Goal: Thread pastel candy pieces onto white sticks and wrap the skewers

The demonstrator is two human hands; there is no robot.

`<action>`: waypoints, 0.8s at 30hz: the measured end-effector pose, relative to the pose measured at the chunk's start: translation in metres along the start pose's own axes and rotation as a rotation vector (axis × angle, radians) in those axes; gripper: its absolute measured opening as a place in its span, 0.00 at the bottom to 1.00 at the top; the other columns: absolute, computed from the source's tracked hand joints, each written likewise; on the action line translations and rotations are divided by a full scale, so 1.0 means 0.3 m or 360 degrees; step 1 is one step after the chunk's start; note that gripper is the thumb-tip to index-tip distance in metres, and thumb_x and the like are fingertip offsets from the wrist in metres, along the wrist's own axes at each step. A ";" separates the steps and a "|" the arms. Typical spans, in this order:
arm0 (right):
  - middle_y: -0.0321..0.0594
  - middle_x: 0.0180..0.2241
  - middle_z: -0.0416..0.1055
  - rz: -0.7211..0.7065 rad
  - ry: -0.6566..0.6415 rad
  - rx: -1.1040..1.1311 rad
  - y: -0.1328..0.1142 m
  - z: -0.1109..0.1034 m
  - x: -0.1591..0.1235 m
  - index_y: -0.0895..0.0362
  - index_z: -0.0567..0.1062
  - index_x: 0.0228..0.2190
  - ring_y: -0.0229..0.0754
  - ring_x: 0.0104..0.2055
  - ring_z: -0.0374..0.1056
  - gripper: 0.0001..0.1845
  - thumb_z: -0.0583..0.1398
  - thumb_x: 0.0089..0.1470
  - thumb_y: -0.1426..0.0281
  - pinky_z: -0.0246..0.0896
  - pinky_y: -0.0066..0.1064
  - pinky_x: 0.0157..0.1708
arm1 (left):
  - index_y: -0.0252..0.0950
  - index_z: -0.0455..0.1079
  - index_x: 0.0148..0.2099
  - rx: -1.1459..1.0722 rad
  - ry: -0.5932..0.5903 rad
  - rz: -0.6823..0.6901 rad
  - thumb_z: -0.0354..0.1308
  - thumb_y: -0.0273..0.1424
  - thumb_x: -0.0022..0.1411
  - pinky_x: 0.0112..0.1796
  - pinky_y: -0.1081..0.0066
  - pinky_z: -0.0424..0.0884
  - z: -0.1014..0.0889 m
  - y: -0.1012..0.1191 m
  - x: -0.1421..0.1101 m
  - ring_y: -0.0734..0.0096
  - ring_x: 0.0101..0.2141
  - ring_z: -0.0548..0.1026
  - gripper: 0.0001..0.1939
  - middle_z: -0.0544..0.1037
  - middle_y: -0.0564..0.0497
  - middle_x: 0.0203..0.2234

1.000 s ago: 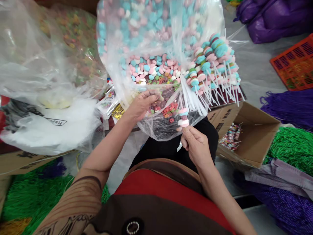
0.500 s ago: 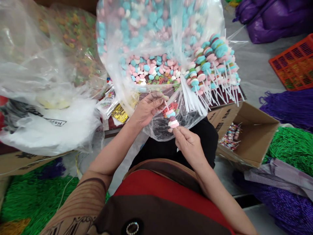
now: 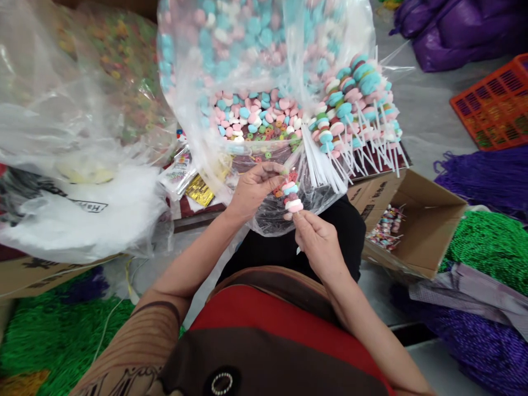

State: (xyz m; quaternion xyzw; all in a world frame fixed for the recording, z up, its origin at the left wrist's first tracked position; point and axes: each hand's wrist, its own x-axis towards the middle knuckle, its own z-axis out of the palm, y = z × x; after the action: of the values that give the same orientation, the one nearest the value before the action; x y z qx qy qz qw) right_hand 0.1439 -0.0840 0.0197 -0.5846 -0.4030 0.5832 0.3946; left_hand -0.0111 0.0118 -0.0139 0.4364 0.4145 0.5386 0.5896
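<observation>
My right hand [image 3: 317,237] is closed around the lower end of a candy skewer [image 3: 292,198], a white stick threaded with pink, blue, dark and white candies and tilted up to the left. At the skewer's upper tip, my left hand [image 3: 254,190] pinches a small pale green candy ring [image 3: 284,172]; the fingers partly hide it. I cannot tell whether the ring is around the stick. Just below both hands lies clear plastic [image 3: 268,217] with loose red rings on it. Pink, blue and white candies [image 3: 251,113] are piled behind.
Finished-looking candy skewers [image 3: 358,104] lie stacked right of a bundle of white sticks [image 3: 319,165]. A cardboard box [image 3: 433,231] at right holds several wrapped skewers. An orange crate [image 3: 495,104] and purple strands [image 3: 482,170] lie beyond. White plastic bags [image 3: 111,214] lie left.
My right hand has brought the skewer left, toward my left hand. My left hand has moved slightly right and down with the green ring, and the skewer's tip now meets its fingers.
</observation>
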 end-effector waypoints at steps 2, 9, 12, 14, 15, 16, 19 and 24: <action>0.26 0.15 0.52 -0.0018 0.0010 0.0011 0.008 -0.001 0.005 0.58 0.82 0.35 0.31 0.17 0.48 0.25 0.63 0.60 0.47 0.41 0.27 0.18 | 0.41 0.79 0.40 0.0005 -0.0063 -0.0025 0.74 0.46 0.55 0.42 0.68 0.77 0.007 -0.006 -0.013 0.71 0.37 0.81 0.17 0.85 0.52 0.37; 0.27 0.16 0.57 -0.0092 0.0037 0.0000 0.042 -0.019 0.059 0.56 0.80 0.31 0.32 0.19 0.49 0.26 0.65 0.57 0.44 0.44 0.27 0.20 | 0.41 0.82 0.44 0.0085 -0.0200 0.0064 0.69 0.49 0.62 0.50 0.66 0.78 0.020 -0.005 -0.053 0.66 0.45 0.83 0.18 0.87 0.50 0.42; 0.28 0.18 0.61 -0.0120 0.0044 0.0117 0.050 -0.031 0.076 0.55 0.80 0.31 0.32 0.20 0.51 0.25 0.66 0.56 0.45 0.46 0.28 0.21 | 0.43 0.81 0.49 0.0136 -0.0200 0.0127 0.67 0.46 0.65 0.48 0.67 0.79 -0.007 0.031 -0.041 0.67 0.44 0.84 0.16 0.86 0.50 0.45; 0.29 0.19 0.62 -0.0147 0.0040 0.0203 0.052 -0.035 0.074 0.55 0.80 0.31 0.33 0.21 0.53 0.24 0.66 0.57 0.46 0.48 0.28 0.22 | 0.44 0.80 0.52 0.0312 -0.0094 0.0186 0.64 0.44 0.67 0.45 0.67 0.79 -0.049 0.060 0.003 0.67 0.42 0.83 0.16 0.86 0.49 0.47; 0.29 0.19 0.62 -0.0156 0.0041 0.0238 0.052 -0.035 0.070 0.55 0.80 0.31 0.33 0.21 0.53 0.23 0.67 0.57 0.46 0.48 0.28 0.23 | 0.44 0.80 0.53 0.0460 -0.0019 0.0228 0.63 0.43 0.67 0.44 0.67 0.78 -0.078 0.073 0.039 0.67 0.41 0.83 0.16 0.85 0.49 0.47; 0.29 0.19 0.62 -0.0156 0.0042 0.0268 0.053 -0.034 0.066 0.55 0.80 0.31 0.33 0.21 0.53 0.23 0.67 0.57 0.47 0.48 0.28 0.23 | 0.43 0.80 0.53 0.0649 0.0048 0.0271 0.62 0.41 0.68 0.44 0.67 0.78 -0.109 0.084 0.084 0.67 0.41 0.82 0.15 0.85 0.49 0.45; 0.28 0.18 0.61 -0.0127 0.0036 0.0329 0.059 -0.027 0.057 0.55 0.80 0.31 0.32 0.20 0.52 0.23 0.67 0.57 0.47 0.47 0.28 0.22 | 0.42 0.82 0.45 0.1288 0.0190 0.0499 0.58 0.32 0.67 0.50 0.64 0.74 -0.198 0.097 0.254 0.62 0.45 0.80 0.11 0.85 0.48 0.42; 0.29 0.19 0.62 -0.0122 0.0019 0.0333 0.078 -0.028 0.055 0.56 0.81 0.32 0.31 0.20 0.53 0.21 0.67 0.60 0.50 0.45 0.27 0.22 | 0.39 0.82 0.46 0.2034 0.0143 0.0303 0.53 0.26 0.65 0.53 0.58 0.70 -0.234 0.080 0.488 0.53 0.50 0.78 0.16 0.82 0.41 0.45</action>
State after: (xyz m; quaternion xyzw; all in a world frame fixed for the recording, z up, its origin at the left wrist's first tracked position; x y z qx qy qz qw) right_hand 0.1526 -0.0772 -0.0080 -0.5278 -0.3596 0.6031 0.4779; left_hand -0.0737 0.1634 -0.0128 0.7132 0.6371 0.2535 0.1452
